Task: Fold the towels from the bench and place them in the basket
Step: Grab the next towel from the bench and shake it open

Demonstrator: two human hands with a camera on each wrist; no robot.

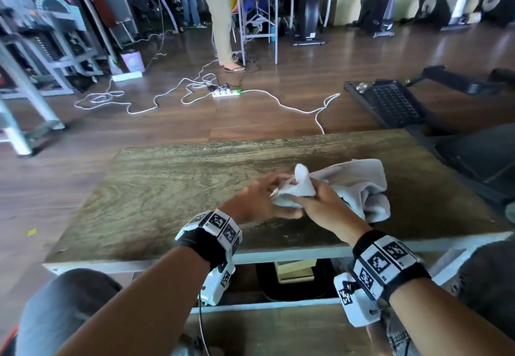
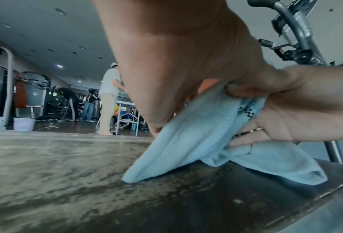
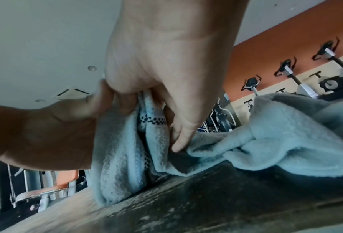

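A pale blue-grey towel (image 1: 359, 185) with a dark checked band lies bunched on the right half of the wooden bench (image 1: 167, 188). Both hands hold its near-left end, raised into a peak. My left hand (image 1: 262, 197) pinches the folded edge from the left. My right hand (image 1: 320, 202) grips the same bunch from the right, thumb over the cloth. In the left wrist view the towel (image 2: 186, 141) hangs from the left hand (image 2: 166, 94) down to the bench, with the right hand (image 2: 296, 110) beside it. In the right wrist view the right hand (image 3: 166, 78) and left hand (image 3: 47, 134) squeeze the towel (image 3: 276, 141).
A dark container (image 1: 295, 280) with something pale inside sits below the bench's near edge. White cables and a power strip (image 1: 225, 93) lie on the floor beyond. A person (image 1: 220, 15) stands by a white table far off. Black gym equipment (image 1: 390, 102) flanks the right.
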